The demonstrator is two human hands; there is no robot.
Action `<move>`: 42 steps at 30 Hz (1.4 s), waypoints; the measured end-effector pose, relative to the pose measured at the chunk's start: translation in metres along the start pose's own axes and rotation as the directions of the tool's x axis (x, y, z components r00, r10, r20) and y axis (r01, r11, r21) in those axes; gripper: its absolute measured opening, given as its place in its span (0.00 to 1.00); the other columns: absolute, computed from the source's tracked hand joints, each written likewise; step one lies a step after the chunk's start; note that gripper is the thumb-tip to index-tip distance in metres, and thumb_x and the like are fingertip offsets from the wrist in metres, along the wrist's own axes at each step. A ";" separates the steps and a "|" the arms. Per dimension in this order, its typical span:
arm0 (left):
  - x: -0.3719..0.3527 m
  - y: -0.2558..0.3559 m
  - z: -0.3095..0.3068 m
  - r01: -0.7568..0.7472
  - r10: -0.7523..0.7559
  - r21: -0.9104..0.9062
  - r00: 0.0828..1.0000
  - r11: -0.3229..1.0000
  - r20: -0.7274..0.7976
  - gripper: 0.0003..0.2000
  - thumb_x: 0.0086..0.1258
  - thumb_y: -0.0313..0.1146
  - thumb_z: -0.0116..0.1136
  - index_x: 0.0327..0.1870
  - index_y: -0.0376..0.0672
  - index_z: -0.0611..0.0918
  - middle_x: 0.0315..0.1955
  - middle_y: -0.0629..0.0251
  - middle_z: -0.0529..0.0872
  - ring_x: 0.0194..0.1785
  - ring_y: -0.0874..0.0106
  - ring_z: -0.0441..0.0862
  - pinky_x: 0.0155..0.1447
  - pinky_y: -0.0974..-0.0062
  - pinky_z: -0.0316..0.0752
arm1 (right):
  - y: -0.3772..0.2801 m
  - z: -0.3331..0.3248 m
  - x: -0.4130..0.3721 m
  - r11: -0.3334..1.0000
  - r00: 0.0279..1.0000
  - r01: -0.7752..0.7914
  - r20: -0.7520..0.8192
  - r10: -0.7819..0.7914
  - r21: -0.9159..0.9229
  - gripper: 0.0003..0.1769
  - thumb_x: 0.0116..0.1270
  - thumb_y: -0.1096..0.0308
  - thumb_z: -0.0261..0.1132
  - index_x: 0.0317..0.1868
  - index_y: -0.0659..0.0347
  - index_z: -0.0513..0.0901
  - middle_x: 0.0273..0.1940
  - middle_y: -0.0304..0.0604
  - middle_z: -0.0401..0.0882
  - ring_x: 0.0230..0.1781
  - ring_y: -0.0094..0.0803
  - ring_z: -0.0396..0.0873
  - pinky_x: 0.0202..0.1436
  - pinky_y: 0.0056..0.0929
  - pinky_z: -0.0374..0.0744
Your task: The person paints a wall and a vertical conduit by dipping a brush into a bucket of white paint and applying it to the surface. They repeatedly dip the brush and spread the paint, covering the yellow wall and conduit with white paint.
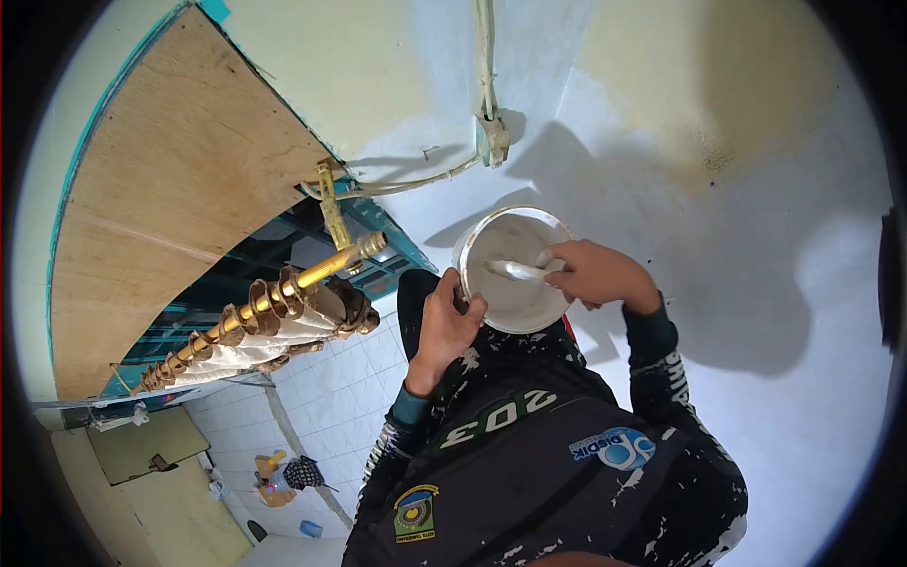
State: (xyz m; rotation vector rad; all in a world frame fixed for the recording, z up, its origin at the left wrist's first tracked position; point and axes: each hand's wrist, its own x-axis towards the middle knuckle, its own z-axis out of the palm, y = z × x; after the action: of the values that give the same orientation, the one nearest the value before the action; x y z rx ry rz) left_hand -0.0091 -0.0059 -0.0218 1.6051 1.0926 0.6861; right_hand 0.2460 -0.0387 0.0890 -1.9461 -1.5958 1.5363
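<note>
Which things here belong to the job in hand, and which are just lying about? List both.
In use: white pail, gripped at its rim by the left hand; white-coated tool, held over it by the right hand.
Lying about: brass curtain rod, bunched curtain, wall cable, plywood panel.

One view only: a camera on the person's head, tilted steeply down along their own chest, so the paint-spattered shirt fills the lower middle. It faces a white wall close ahead. The left hand on the paint pail and the right hand on the paintbrush sit near the lens. The tiled floor lies far below at lower left — a high viewpoint, level with the curtain rod.
</note>
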 end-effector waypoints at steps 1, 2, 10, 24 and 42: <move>0.001 0.000 0.000 0.000 -0.003 -0.054 0.999 0.999 -0.041 0.10 0.67 0.27 0.63 0.35 0.34 0.72 0.19 0.60 0.75 0.21 0.75 0.76 0.28 0.71 0.72 | 0.003 -0.007 -0.006 1.000 1.000 0.004 -0.006 -0.004 -0.001 0.17 0.74 0.66 0.62 0.57 0.67 0.80 0.24 0.46 0.83 0.13 0.30 0.78 0.16 0.29 0.74; 0.002 0.000 0.000 -0.007 0.004 -0.054 0.999 0.999 -0.042 0.10 0.67 0.27 0.63 0.35 0.34 0.72 0.19 0.60 0.75 0.21 0.75 0.76 0.28 0.71 0.72 | 0.006 -0.014 -0.011 0.996 1.000 0.013 0.025 -0.015 0.084 0.17 0.76 0.66 0.60 0.60 0.66 0.79 0.24 0.44 0.82 0.12 0.27 0.76 0.16 0.27 0.73; 0.003 0.010 -0.002 0.038 -0.043 -0.099 0.998 0.994 -0.048 0.10 0.69 0.27 0.61 0.35 0.33 0.73 0.19 0.63 0.76 0.23 0.74 0.83 0.27 0.73 0.74 | 0.047 -0.034 -0.051 0.873 0.988 0.153 -0.052 -0.145 0.463 0.17 0.80 0.66 0.56 0.62 0.66 0.78 0.24 0.41 0.80 0.11 0.23 0.72 0.15 0.23 0.69; 0.002 0.017 -0.005 0.017 -0.021 -0.095 0.999 0.995 -0.042 0.09 0.69 0.28 0.61 0.36 0.32 0.74 0.20 0.62 0.79 0.23 0.73 0.85 0.28 0.73 0.77 | 0.103 0.003 -0.016 0.332 0.965 0.156 -0.072 -0.253 0.930 0.24 0.79 0.63 0.55 0.68 0.69 0.71 0.22 0.44 0.74 0.06 0.19 0.59 0.08 0.19 0.57; -0.006 0.024 -0.011 -0.003 0.003 0.095 1.000 0.995 0.004 0.14 0.70 0.35 0.64 0.36 0.33 0.74 0.21 0.54 0.84 0.27 0.65 0.88 0.34 0.67 0.79 | -0.110 -0.049 -0.034 0.320 0.557 0.831 -0.691 -0.461 0.456 0.14 0.80 0.66 0.54 0.62 0.55 0.75 0.31 0.41 0.77 0.17 0.17 0.66 0.18 0.21 0.64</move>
State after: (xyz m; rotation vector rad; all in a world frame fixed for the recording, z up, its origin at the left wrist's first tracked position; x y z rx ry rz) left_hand -0.0140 -0.0081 0.0046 1.6886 1.1347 0.6403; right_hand 0.2216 -0.0005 0.2060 -0.8237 -1.0262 0.9846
